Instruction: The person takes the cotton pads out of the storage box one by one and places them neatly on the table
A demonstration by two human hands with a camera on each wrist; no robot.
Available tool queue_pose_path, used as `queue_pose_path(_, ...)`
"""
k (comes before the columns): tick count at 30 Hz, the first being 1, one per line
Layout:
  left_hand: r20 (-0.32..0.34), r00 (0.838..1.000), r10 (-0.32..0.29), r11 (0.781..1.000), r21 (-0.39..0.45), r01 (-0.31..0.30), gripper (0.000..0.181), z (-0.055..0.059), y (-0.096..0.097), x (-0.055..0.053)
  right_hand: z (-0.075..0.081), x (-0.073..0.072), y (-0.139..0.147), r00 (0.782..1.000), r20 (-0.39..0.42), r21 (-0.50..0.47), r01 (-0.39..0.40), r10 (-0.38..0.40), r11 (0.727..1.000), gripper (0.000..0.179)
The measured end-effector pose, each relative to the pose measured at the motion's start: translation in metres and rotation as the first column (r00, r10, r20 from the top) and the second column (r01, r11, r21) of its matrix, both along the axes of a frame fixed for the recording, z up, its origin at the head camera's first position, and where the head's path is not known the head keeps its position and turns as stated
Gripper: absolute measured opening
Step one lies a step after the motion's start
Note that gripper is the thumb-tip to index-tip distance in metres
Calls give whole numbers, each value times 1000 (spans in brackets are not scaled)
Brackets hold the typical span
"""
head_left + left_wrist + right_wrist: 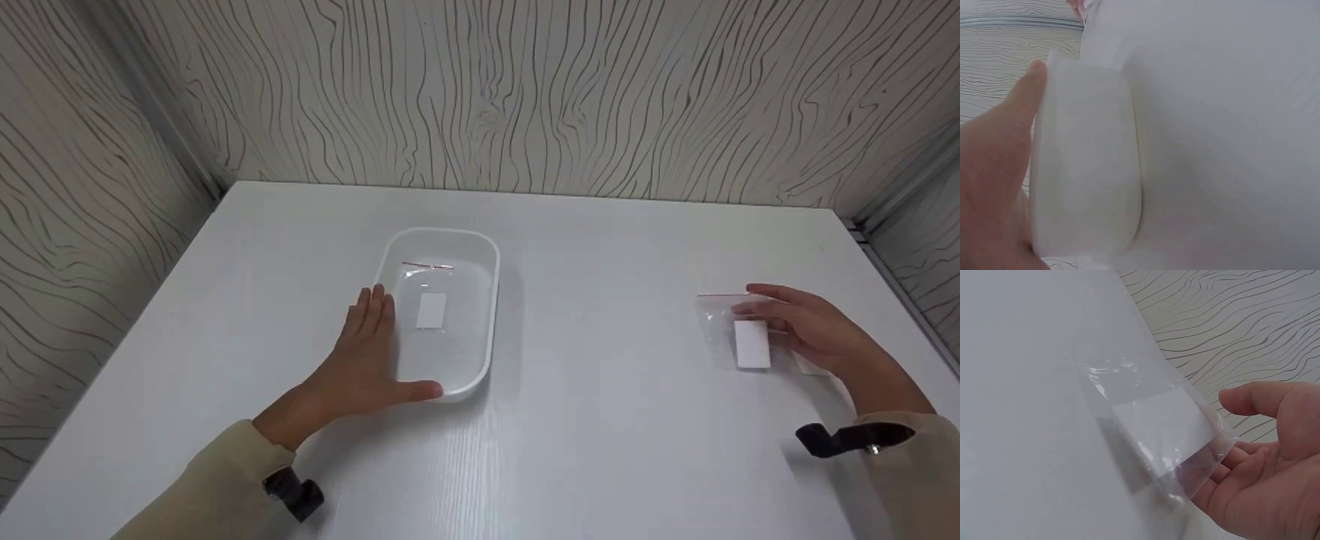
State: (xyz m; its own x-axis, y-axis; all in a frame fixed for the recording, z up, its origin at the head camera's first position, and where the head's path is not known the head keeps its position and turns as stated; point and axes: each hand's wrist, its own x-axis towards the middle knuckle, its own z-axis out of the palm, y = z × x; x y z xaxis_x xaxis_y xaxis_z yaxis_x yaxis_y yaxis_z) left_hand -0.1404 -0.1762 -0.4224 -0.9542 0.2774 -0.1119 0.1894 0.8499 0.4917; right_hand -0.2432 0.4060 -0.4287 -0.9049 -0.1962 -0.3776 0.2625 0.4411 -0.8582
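Observation:
A white, round-cornered plastic box (pixel 489 330) sits on the table in the head view. Inside it lies a clear zip bag (pixel 409 281) with a red strip and a white rectangle. My left hand (pixel 356 375) rests against the box's left side, fingers extended, thumb on the near rim. In the left wrist view the box's near wall (pixel 1086 157) shows beside the thumb. At the right, my right hand (pixel 817 330) holds another clear zip bag (pixel 720 341) with a white rectangle. In the right wrist view, bent fingers (pixel 1235 458) are partly behind that bag, with the thumb apart from it.
Another white rectangle (pixel 810 365) shows partly under the right hand. The white table (pixel 585 450) ends at wood-grain panels (pixel 487 97) behind and at the sides. Black wrist mounts (pixel 855 439) stick out from both sleeves.

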Motion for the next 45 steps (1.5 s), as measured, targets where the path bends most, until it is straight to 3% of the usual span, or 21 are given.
queue_pose_path(5,0,1000,4,1000,0,-4,142,-1,0,-1,3,1,-5,1000,-9,109,-19,20,994,85)
queue_pose_path(13,5,1000,9,1000,0,-9,141,0,1,-1,6,4,-6,997,-20,213,-64,70,975,82)
queue_pose_path(26,-5,1000,6,1000,-8,-6,139,1,2,0,7,1,-3,998,-53,158,-10,19,987,76)
queue_pose_path(45,-9,1000,24,1000,14,-24,143,0,2,-1,8,2,0,995,-100,203,6,15,979,71)
